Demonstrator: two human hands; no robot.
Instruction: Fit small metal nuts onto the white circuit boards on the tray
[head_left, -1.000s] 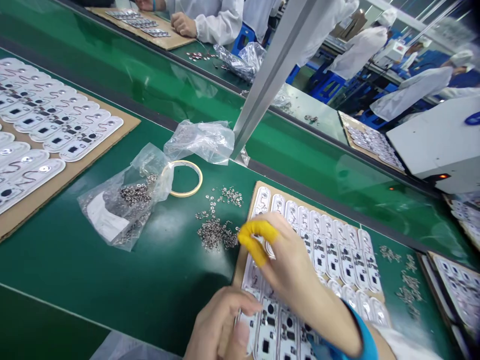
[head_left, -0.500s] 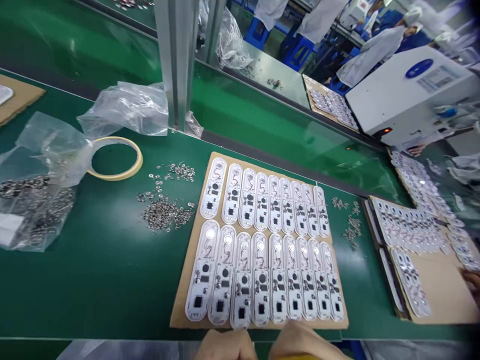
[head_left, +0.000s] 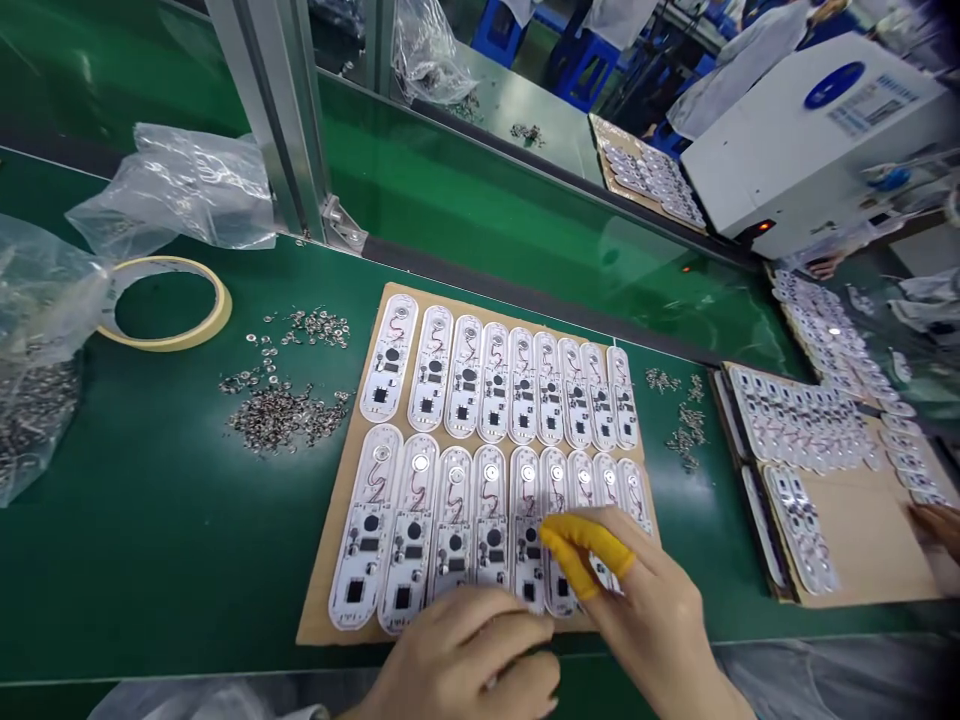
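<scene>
A cardboard sheet (head_left: 319, 600) on the green bench carries two rows of long white oval parts (head_left: 365, 530) with circuit boards, thin red wires and round discs. My left hand (head_left: 469, 655) is over the sheet's front edge, fingers curled; what it holds, if anything, is hidden. Over the lower row, right of centre, is my right hand (head_left: 637, 600), with yellow covers (head_left: 589, 545) on thumb and index finger. Those two fingertips are pinched together, and anything between them is too small to make out. A pile of small metal pieces (head_left: 277, 418) lies left of the sheet.
Masking tape (head_left: 217, 318) and clear plastic bags (head_left: 195, 190) lie at the left. A metal post (head_left: 277, 120) stands behind. More small pieces (head_left: 686, 435) lie right of the sheet. Farther right are loaded cardboard sheets (head_left: 877, 540), and another person's hand (head_left: 937, 530) at the edge.
Both my hands have come up from the front edge over the lower row, the right one farther in. The view has shifted, so the bench items appear farther left.
</scene>
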